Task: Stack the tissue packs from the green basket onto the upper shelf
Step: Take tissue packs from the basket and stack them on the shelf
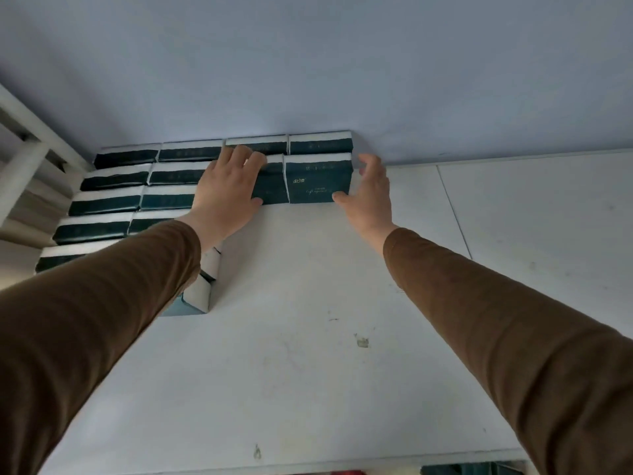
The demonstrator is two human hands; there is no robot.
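Note:
Dark green tissue packs (113, 200) with white tops stand in rows on the left back part of the white upper shelf (308, 337). Two packs stand side by side at the right end of the second row. My left hand (227, 193) grips the left one (272, 188), with the fingers over its top and the thumb at its lower front edge. My right hand (371, 193) is spread beside the right pack (318, 181), its thumb touching the pack's lower right corner. The green basket is not in view.
A pale blue wall (342, 63) rises right behind the packs. White metal rails (24, 138) run along the left. A seam (452, 207) splits the shelf board on the right. Below the shelf's front edge, dark green things (472, 469) and something red (342, 472) show.

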